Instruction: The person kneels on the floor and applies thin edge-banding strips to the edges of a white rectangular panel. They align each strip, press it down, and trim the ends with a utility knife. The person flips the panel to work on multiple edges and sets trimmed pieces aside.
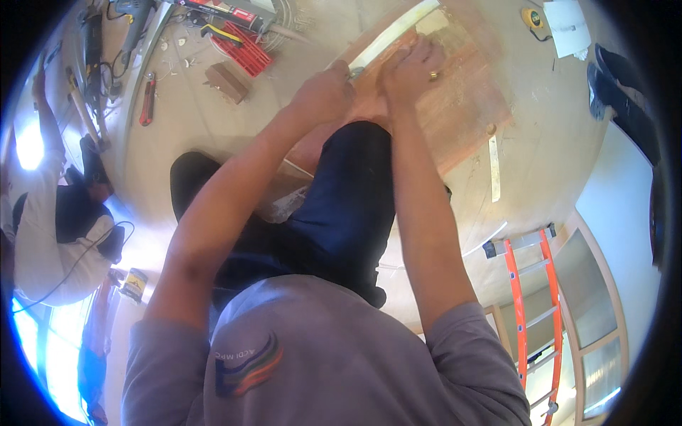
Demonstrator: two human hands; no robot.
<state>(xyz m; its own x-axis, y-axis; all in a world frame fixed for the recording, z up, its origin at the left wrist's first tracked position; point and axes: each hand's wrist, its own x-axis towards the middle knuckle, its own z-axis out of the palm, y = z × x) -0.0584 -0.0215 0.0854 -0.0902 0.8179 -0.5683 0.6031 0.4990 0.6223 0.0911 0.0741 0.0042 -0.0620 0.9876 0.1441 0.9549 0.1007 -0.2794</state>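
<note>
A reddish-brown wooden board (pixel 462 106) lies in front of me, partly under my right knee. My left hand (pixel 323 94) is closed at the board's left edge. A small greyish piece (pixel 357 72) shows by its fingertips; its kind is unclear. My right hand (pixel 413 69), with a ring, rests on the board, fingers stretched forward and holding nothing that I can see. Just beyond both hands, a long pale strip (pixel 394 32) runs along the board's curved far-left edge. A pale patch (pixel 431 23) marks the board past my right fingertips.
To the left lie a red-handled cutter (pixel 148 99), a brown block (pixel 227 83), a red slotted holder (pixel 245 50) and power tools (pixel 135 18). A tape measure (pixel 531 17) and white sheet (pixel 567 28) are far right. An orange ladder (pixel 517 305) stands right; another person (pixel 57 234) sits left.
</note>
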